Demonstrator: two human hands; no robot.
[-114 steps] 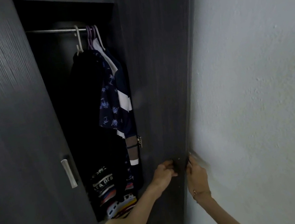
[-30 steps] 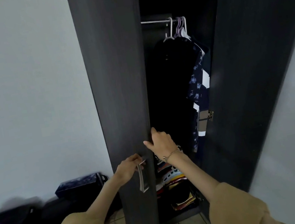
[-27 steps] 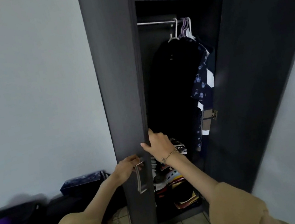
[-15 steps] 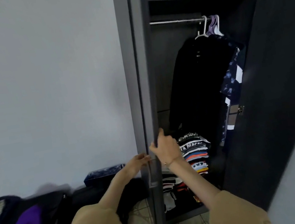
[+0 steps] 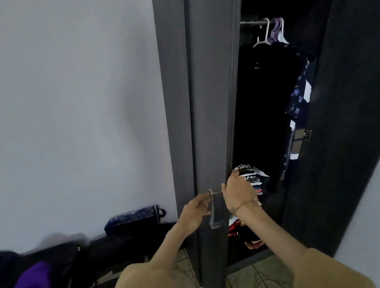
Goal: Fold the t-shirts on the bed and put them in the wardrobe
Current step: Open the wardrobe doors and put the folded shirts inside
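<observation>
Both hands work the left wardrobe door (image 5: 210,90).

The left hand (image 5: 196,209) curls round the metal handle (image 5: 213,209); the right hand (image 5: 237,191) grips the door's free edge. Folded t-shirts (image 5: 252,178) sit stacked low inside the wardrobe (image 5: 351,91), beneath hanging clothes (image 5: 299,98). To do this well, I'd swing the door smoothly by the handle, keeping the fingers clear of the frame.

Door (image 5: 210,90) seemingly narrowing wardrobe (image 5: 361,90) opening
</observation>
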